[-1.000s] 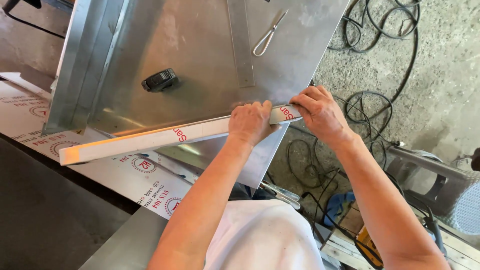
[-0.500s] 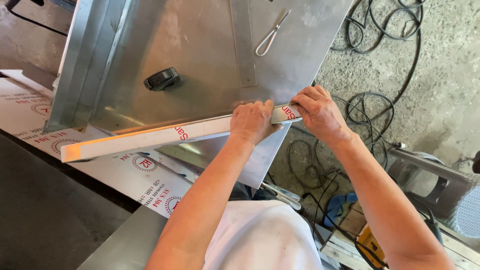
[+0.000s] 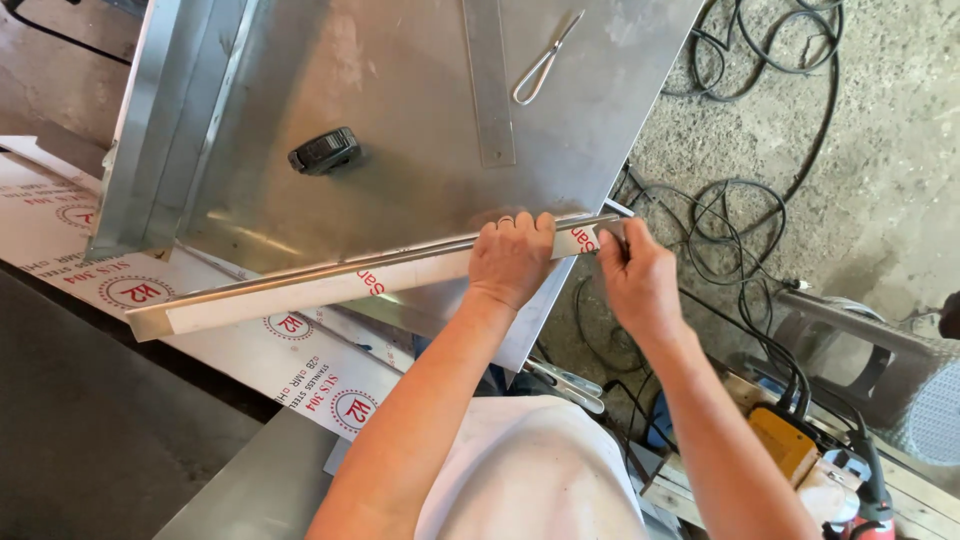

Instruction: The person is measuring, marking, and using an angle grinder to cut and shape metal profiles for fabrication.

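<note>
Left hand is closed around a long angled metal strip, fingers wrapped over its upper edge and palm against its white-filmed face. The grip sits toward the strip's right end. Right hand is just beside the left, closed on the strip's very end, with the fingertips pinching the end piece; the two hands are near each other but not touching.

From the left-hand grip, the strip runs away to the left and slightly downward, its far end projecting past the edge of the large steel sheet onto which it is laid. The white protective film on the strip carries red printing. The short stretch between the two hands shows the same film.

Beyond the grip, farther up on the sheet, lie a flat steel ruler, a bent wire loop tool just to its right, and a small black object well to the left of the ruler.

Below and left of the grip, another sheet with printed white film lies under the steel sheet. To the right of the right hand, black cables lie coiled on the concrete floor. A yellow power tool sits below the right forearm.
</note>
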